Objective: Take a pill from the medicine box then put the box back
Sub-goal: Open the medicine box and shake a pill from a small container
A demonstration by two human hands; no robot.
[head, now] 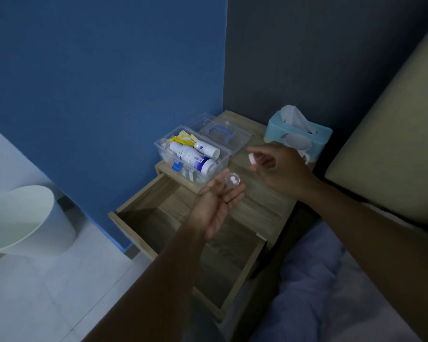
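Fingers [232, 196] of the left hand [218, 206] lie spread, palm up, cradling a small clear round cap [232, 180] with two white pills [234, 179], while right-hand fingers [257, 154] pinch a small white container [251, 159] just beside the open clear plastic medicine box [195, 154] on the wooden table [265, 201].

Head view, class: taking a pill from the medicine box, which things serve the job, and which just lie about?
Job: medicine box, its lid, small cap with two pills, left hand, right hand, open drawer.
Lying about: tissue box, bin, pillow.
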